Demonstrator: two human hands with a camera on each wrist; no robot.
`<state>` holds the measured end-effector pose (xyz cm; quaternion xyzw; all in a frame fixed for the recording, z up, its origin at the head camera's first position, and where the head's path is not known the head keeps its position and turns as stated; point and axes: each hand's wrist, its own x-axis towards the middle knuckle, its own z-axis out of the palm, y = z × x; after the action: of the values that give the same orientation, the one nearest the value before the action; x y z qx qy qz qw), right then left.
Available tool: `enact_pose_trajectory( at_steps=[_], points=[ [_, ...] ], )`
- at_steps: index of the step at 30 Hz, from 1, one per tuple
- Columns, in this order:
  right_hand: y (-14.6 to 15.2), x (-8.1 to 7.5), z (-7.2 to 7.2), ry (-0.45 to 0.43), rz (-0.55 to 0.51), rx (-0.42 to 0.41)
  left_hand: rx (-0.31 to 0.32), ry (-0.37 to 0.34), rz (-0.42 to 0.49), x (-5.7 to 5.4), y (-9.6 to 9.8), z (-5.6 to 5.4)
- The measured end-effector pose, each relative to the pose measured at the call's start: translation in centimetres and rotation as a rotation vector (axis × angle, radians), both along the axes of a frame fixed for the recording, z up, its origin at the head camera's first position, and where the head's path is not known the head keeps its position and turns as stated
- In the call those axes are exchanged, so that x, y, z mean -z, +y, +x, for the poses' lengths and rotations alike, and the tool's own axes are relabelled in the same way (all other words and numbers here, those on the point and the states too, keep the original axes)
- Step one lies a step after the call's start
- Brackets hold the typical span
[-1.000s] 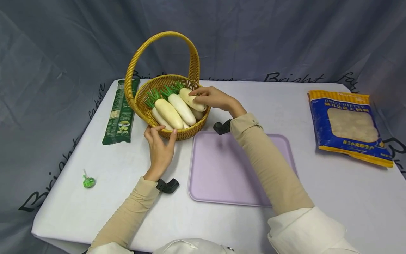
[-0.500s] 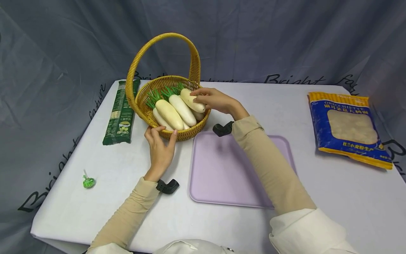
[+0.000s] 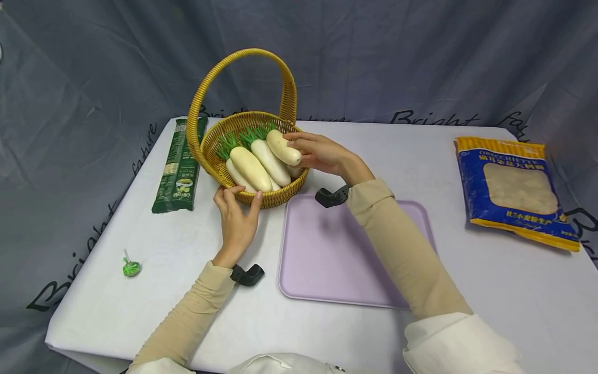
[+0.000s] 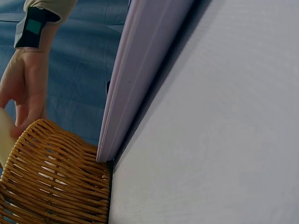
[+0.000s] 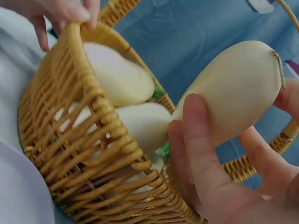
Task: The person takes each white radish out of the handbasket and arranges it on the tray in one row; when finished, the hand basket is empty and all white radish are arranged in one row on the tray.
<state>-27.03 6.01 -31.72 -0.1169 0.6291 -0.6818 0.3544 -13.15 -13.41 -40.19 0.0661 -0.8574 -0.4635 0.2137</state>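
A yellow wicker basket (image 3: pixel 278 198) with a tall arched handle stands at the back left of the table. Several white radishes (image 3: pixel 249 169) with green leafy tops lie in it. My right hand (image 3: pixel 327 156) grips the topmost radish (image 5: pixel 233 88) at the basket's right side, thumb and fingers around its body. In the right wrist view this radish is tilted up above the others. My left hand (image 3: pixel 237 226) holds the basket's front rim, its fingertips over the edge. In the left wrist view the basket wall (image 4: pixel 56 182) fills the lower left corner.
A lilac tray (image 3: pixel 336 259) lies just in front of the basket, to its right. Behind the left hand is a green packet (image 3: pixel 177 171). A green-wrapped lollipop (image 3: pixel 131 268) lies at the left, and a blue and yellow pasta bag (image 3: pixel 516 192) at the right.
My right hand has shifted slightly right and its hold has moved toward the radish's lower end and side. The left hand and basket have stayed almost in place.
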Motion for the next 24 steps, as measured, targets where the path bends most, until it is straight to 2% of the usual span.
enact_pose_trajectory(
  at_steps=[6, 12, 19, 24],
  points=[
    [0.5, -0.2, 1.4, -0.043, -0.099, -0.021, 0.005, -0.002, 0.002, 0.0, 0.0, 0.0],
    [1.9, -0.9, 3.5, 0.052, -0.04, -0.038, 0.007, -0.012, 0.009, 0.1, 0.1, 0.0],
    [4.2, -2.2, 6.8, 0.091, -0.034, -0.088, 0.001, -0.016, 0.021, 0.0, 0.0, 0.0],
    [5.8, -1.5, 9.6, 0.066, -0.045, -0.128, 0.023, -0.036, 0.061, 0.0, -0.1, 0.0]
  ],
)
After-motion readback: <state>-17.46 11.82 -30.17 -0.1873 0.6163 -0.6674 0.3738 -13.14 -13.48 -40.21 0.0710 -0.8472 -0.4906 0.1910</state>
